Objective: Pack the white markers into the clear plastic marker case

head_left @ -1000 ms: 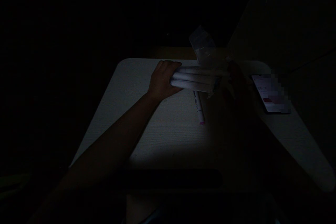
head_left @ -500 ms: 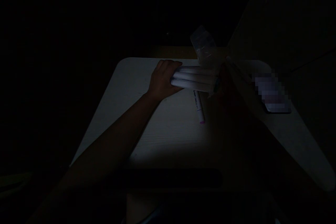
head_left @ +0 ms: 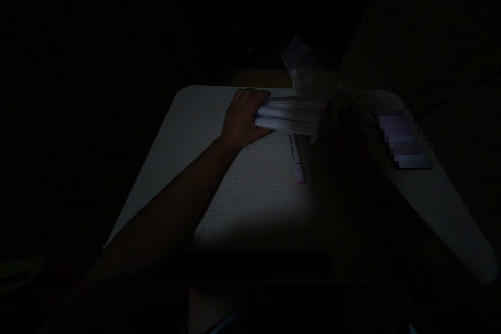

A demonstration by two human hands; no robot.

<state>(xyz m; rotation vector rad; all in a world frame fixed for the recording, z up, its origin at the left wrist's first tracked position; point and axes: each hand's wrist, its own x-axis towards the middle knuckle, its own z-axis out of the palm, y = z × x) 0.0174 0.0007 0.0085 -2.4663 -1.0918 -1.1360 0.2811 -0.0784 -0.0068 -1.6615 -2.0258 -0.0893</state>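
My left hand (head_left: pixel 242 117) is closed around one end of a bundle of white markers (head_left: pixel 289 115), which lies sideways above the table. Clear plastic packaging (head_left: pixel 301 65) wraps the bundle's right part, and a loose flap of it stands up behind. Dark coloured ends show at the bundle's right side. Close to those ends is my right hand (head_left: pixel 348 125), deep in shadow, so its fingers cannot be made out. A faint pale strip runs beside it. Below the bundle, a single white marker (head_left: pixel 297 164) with a pink end lies on the table.
The white table (head_left: pixel 168 167) has rounded corners and is dimly lit in its middle. A phone (head_left: pixel 407 141) with a blurred screen lies at the right. My right forearm casts the right half into shadow. Beyond the table it is nearly black.
My right hand has shifted slightly and looks darker, uncovering more of the bundle's coloured ends. The plastic flap has tipped a little left. My left hand stays in place on the bundle.
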